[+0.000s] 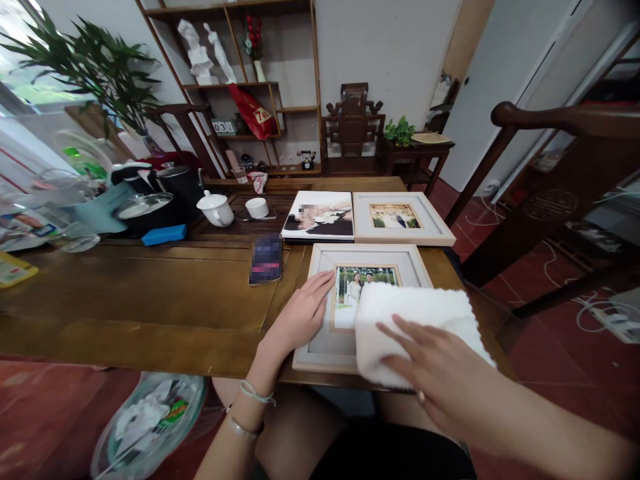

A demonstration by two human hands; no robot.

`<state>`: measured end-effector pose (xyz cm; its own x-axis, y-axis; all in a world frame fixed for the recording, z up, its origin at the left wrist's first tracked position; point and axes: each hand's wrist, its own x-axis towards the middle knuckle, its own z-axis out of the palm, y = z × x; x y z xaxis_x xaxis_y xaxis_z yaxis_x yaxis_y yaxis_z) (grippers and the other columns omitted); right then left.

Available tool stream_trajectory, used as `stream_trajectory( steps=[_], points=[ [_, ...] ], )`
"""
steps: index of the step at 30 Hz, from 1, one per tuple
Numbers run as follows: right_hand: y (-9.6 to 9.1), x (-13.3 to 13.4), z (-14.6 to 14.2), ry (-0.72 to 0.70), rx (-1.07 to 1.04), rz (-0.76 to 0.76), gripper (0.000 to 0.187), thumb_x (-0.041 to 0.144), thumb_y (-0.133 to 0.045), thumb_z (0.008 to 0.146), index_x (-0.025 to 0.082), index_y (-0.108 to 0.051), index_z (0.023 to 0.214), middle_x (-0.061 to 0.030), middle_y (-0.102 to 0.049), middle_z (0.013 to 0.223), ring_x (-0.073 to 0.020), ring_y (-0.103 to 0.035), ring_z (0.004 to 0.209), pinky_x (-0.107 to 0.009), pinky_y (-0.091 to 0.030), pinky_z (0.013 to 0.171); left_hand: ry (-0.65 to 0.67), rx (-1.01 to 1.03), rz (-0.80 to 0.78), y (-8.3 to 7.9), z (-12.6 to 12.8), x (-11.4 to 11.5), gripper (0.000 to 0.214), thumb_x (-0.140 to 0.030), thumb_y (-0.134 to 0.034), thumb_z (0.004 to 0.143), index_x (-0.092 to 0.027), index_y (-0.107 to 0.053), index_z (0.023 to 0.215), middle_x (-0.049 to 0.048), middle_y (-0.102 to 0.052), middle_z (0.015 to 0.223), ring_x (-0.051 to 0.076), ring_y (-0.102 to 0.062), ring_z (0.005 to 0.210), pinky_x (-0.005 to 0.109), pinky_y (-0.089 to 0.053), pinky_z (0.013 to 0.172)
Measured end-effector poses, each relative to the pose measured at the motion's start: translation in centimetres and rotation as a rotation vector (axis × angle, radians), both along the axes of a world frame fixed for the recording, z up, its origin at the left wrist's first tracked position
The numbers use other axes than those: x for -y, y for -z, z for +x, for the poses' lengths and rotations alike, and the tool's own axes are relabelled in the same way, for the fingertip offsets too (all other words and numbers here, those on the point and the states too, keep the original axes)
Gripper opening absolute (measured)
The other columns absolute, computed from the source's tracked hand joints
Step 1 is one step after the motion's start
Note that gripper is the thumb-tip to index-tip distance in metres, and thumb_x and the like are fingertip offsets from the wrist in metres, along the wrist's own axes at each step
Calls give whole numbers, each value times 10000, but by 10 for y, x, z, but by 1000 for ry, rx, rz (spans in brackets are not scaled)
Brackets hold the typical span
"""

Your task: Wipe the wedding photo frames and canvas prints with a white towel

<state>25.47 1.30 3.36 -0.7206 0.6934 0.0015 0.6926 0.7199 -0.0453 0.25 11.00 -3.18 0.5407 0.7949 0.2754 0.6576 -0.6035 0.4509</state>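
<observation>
A light wooden picture frame (320, 257) with a wedding photo lies flat near the front edge of the wooden table (150, 293). My left hand (303, 313) rests flat on the frame's left border, fingers stretched out. My right hand (430, 370) presses flat on a folded white cloth (415, 313) that covers the frame's lower right part.
Behind the frame lie a second framed photo (403, 217) and a photo book (320, 215). A phone (266, 259) lies to the left. Teapots, cups and a blue block crowd the far left. A wooden chair back (560, 120) stands on the right, a bin (150, 420) below left.
</observation>
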Motion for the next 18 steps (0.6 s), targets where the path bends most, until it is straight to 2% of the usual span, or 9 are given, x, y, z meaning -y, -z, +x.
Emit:
stream_trajectory(
  steps=[3, 5, 7, 10, 14, 16, 18],
  points=[
    [-7, 25, -4, -89, -57, -65, 430, 190, -626, 698, 257, -656, 1121, -113, -388, 1480, -354, -356, 1341, -486, -410, 1018, 2, -9, 8, 0, 0, 0, 478, -147, -339, 936, -183, -409, 1407, 70, -401, 1491, 199, -335, 1394, 430, -290, 1177],
    [-2, 23, -6, -101, -79, -75, 382, 235, -631, 750, 271, -649, 1129, -103, -340, 1508, -344, -298, 1372, -511, -342, 1069, 6, -17, 6, 0, 0, 0, 479, -146, -342, 934, -179, -408, 1407, 70, -402, 1491, 197, -330, 1397, 423, -287, 1179],
    [9, 8, -6, -65, -99, -50, 365, 287, -624, 798, 276, -634, 1163, -111, -343, 1507, -346, -272, 1382, -549, -297, 1086, 10, -21, 2, -1, -1, 0, 477, -150, -345, 935, -183, -408, 1407, 67, -405, 1489, 198, -331, 1396, 423, -288, 1178],
    [24, -31, -1, 70, -85, 66, 303, 329, -573, 873, 234, -650, 1151, -137, -407, 1467, -353, -274, 1379, -569, -260, 1092, 10, -24, -11, -2, -1, 0, 472, -158, -339, 943, -187, -405, 1409, 63, -399, 1494, 198, -328, 1398, 430, -290, 1176],
    [27, -87, 11, 181, -14, 223, 296, 285, -505, 923, 197, -638, 1173, -141, -430, 1451, -346, -288, 1375, -570, -251, 1091, -2, -12, -28, -3, -2, 1, 463, -173, -329, 953, -192, -405, 1409, 60, -390, 1499, 197, -326, 1399, 436, -303, 1168],
    [25, -99, 12, 177, -1, 242, 302, 250, -497, 922, 192, -627, 1188, -134, -423, 1457, -343, -276, 1380, -567, -264, 1087, -6, -1, -28, -2, -1, 1, 460, -177, -329, 954, -201, -412, 1405, 58, -395, 1496, 203, -335, 1394, 446, -318, 1159],
    [24, -93, 8, 155, -6, 207, 294, 229, -472, 930, 185, -644, 1164, -136, -428, 1452, -349, -268, 1382, -574, -274, 1082, -4, 1, -25, -1, -1, 1, 462, -174, -329, 951, -204, -413, 1405, 59, -397, 1495, 207, -339, 1391, 454, -322, 1156]
  ],
)
